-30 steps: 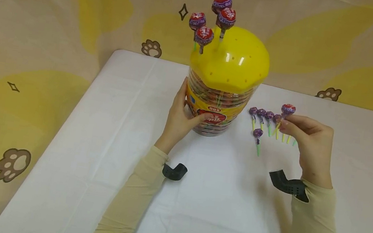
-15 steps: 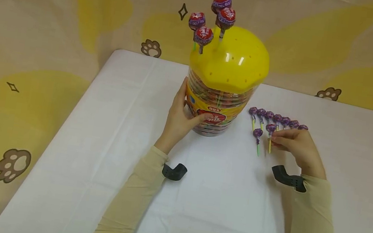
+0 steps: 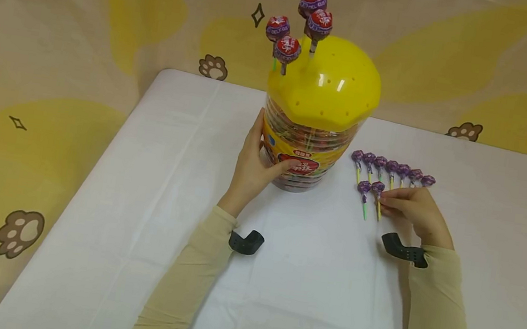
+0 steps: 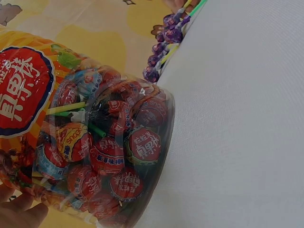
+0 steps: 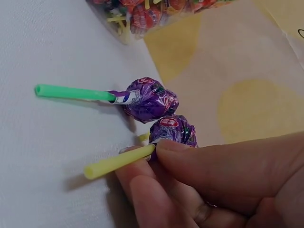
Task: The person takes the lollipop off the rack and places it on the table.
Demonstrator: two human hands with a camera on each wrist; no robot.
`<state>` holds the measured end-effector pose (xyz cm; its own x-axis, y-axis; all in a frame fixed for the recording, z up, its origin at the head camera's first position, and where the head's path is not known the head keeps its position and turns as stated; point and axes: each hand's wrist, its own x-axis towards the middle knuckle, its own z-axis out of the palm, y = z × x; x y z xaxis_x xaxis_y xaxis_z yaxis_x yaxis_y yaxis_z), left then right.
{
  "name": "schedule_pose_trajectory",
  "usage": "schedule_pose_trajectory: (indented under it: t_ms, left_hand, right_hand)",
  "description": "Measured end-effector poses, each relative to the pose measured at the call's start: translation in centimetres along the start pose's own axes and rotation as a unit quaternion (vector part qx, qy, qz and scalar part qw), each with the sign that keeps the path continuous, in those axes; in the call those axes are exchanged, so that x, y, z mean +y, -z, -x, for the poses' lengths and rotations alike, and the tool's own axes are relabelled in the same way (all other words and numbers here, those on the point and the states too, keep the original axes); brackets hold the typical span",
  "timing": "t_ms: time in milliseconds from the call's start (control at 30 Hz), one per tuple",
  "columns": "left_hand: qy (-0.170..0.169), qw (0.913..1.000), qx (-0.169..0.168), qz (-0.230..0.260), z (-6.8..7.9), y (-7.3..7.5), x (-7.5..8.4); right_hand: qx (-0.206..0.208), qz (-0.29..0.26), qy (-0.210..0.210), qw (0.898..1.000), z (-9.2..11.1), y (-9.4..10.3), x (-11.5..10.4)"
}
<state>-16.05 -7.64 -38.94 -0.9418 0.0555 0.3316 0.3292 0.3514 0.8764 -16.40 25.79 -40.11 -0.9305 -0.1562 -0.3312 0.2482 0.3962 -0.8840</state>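
Right of centre in the head view, the right hand (image 3: 414,211) pinches a yellow-stick lollipop (image 5: 118,161) in a narrow grip, just beside a green-stick lollipop (image 5: 147,100) on the worktop (image 3: 307,283). The left hand (image 3: 254,167) holds the candy jar (image 3: 320,139) at upper centre in a wide grip.

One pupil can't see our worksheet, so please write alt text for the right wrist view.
A right hand pinches a purple-wrapped lollipop with a yellow stick, beside another purple-wrapped lollipop with a green stick, which lies on a white surface. Part of a clear jar of wrapped sweets shows at the top edge.
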Motion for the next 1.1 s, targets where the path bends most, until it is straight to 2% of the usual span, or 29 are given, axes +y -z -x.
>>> schedule_pose_trajectory:
  t_ms: [500,833,1100]
  left_hand:
    - [-0.002,1.0,-0.001,0.002,-0.02,0.0,-0.07]
    - [-0.002,1.0,-0.001,0.005,-0.06,0.05,-0.04]
    - [-0.002,1.0,-0.001,0.007,0.0,0.02,0.01]
  right_hand:
    - [0.005,0.027,-0.015,1.0,0.08,-0.05,0.1]
    - [0.007,0.054,0.01,0.998,0.02,0.04,0.39]
    - [0.016,0.068,-0.011,0.997,0.16,0.22,0.12]
